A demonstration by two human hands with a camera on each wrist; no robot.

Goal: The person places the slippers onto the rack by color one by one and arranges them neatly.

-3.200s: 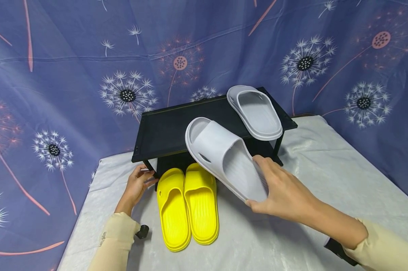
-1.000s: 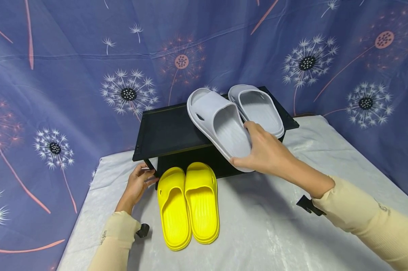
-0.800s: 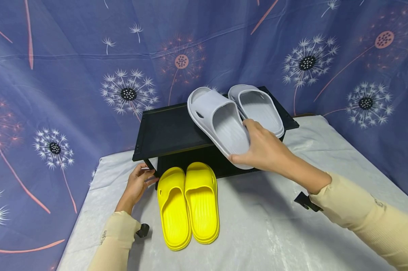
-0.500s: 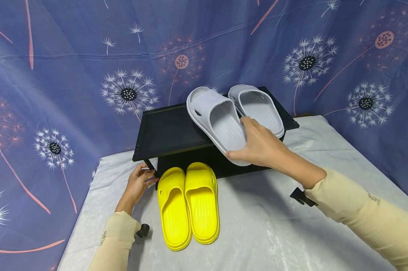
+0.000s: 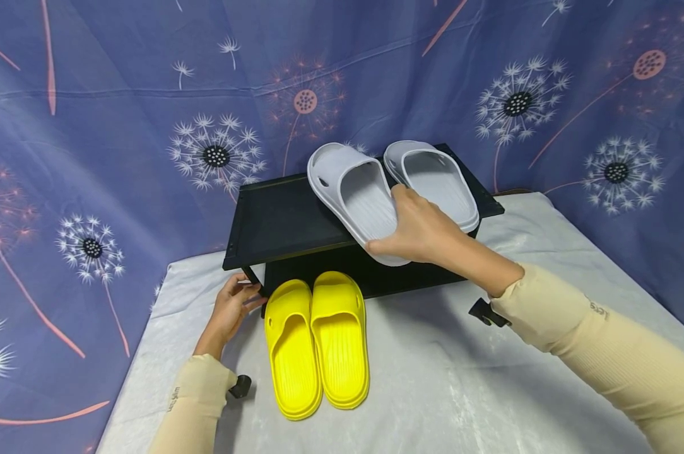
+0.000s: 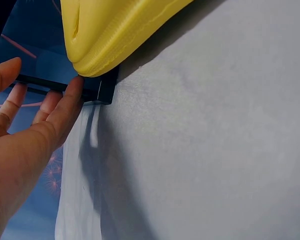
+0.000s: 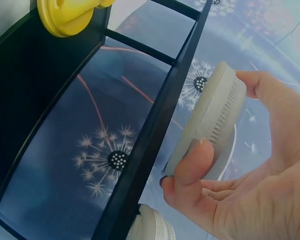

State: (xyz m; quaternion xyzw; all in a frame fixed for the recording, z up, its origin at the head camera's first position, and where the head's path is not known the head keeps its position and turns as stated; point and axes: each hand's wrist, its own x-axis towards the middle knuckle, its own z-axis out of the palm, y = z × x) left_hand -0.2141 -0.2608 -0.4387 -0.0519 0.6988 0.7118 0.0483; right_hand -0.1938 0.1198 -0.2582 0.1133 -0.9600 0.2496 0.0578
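A grey slipper (image 5: 370,198) is gripped at its heel by my right hand (image 5: 421,227), thumb on one edge and fingers on the other. It slants over the top shelf of a black shoe rack (image 5: 279,221), toe toward the curtain. In the right wrist view its ridged sole edge (image 7: 225,112) shows beside the rack's frame. Right of it, the other grey slipper (image 5: 441,186) lies on that shelf. My left hand (image 5: 231,309) holds the rack's left side low down; the left wrist view has its thumb and fingers around a thin black bar (image 6: 40,82).
A pair of yellow slippers (image 5: 319,347) sits side by side in front of the rack, toes reaching the lower shelf. A pale cloth (image 5: 421,384) covers the table. Behind the rack hangs a blue dandelion-print curtain (image 5: 342,63).
The right hand has carried the grey slipper from in front of the rack up and back over the top shelf, lately shifting slightly left. My left hand stays at the rack's side.
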